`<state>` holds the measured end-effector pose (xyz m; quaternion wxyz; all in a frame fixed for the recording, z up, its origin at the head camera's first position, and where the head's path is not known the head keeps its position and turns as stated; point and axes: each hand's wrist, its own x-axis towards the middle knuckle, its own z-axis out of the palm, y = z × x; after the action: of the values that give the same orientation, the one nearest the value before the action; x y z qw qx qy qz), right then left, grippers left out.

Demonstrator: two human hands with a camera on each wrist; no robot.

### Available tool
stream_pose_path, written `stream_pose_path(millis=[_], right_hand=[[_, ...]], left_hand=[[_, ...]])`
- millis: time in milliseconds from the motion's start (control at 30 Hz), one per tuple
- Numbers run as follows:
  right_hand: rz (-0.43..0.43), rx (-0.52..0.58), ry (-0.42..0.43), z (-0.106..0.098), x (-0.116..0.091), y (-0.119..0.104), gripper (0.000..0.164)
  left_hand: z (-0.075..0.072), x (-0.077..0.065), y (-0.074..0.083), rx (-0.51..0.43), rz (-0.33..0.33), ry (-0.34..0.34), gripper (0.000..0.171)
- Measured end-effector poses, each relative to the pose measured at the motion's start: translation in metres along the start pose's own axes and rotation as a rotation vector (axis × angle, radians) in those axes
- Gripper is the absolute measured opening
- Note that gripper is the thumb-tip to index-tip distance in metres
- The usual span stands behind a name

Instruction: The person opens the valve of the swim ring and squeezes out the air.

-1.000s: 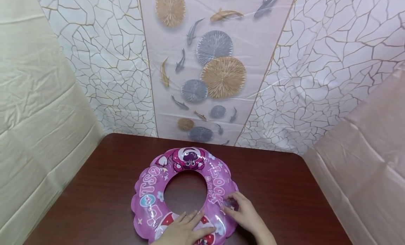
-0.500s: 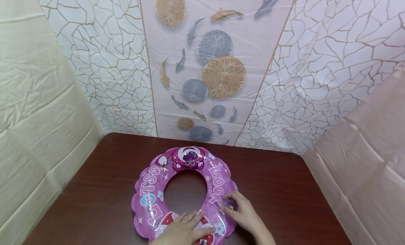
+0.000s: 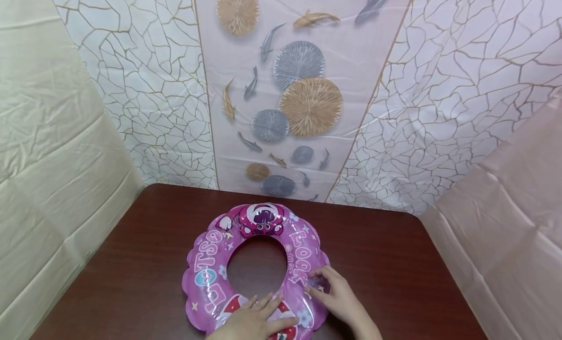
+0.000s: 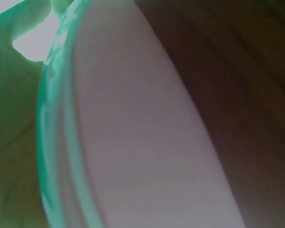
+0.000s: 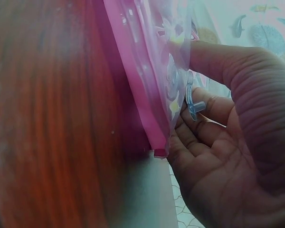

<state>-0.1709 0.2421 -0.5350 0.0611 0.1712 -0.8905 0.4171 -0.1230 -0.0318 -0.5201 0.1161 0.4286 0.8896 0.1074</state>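
A pink-purple inflatable swim ring [image 3: 206,267], printed with a cartoon bear and letters, lies flat on the dark wooden table [image 3: 386,262]. My left hand [image 3: 256,320] rests on its near side, fingers spread over the red and white print. At the ring's right side, my right hand [image 3: 338,293] curls its thumb and fingers round a clear valve [image 5: 195,102]. The right wrist view has the thumb against the clear film and the valve beside the fingers. How firmly they grip there is hard to see. In the left wrist view the ring's pale side [image 4: 137,118] fills the middle.
Behind the table hangs a cloth [image 3: 369,135] with printed fish and round leaf shapes. Plain cream cloth [image 3: 66,135] stands at the left side and pinkish cloth [image 3: 505,223] at the right. The table's far edge runs just beyond the ring.
Both hands and the swim ring stay in place. Only a very slight shift of the head view is visible.
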Motion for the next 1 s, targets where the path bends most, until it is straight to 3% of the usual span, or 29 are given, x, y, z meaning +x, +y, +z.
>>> stream_pose_path(millis=[367,1000], right_hand=[[-0.004,0.005,-0.004,-0.0001,-0.0008,0.001,0.028],[-0.016,-0.016,-0.003,-0.0009,-0.0008,0.0013,0.028]], left_hand=[[-0.0024,0.0007,0.0014,-0.022,-0.022,-0.033,0.063],[-0.0009,0.0005,0.0007,-0.049,-0.026,-0.017,0.064]])
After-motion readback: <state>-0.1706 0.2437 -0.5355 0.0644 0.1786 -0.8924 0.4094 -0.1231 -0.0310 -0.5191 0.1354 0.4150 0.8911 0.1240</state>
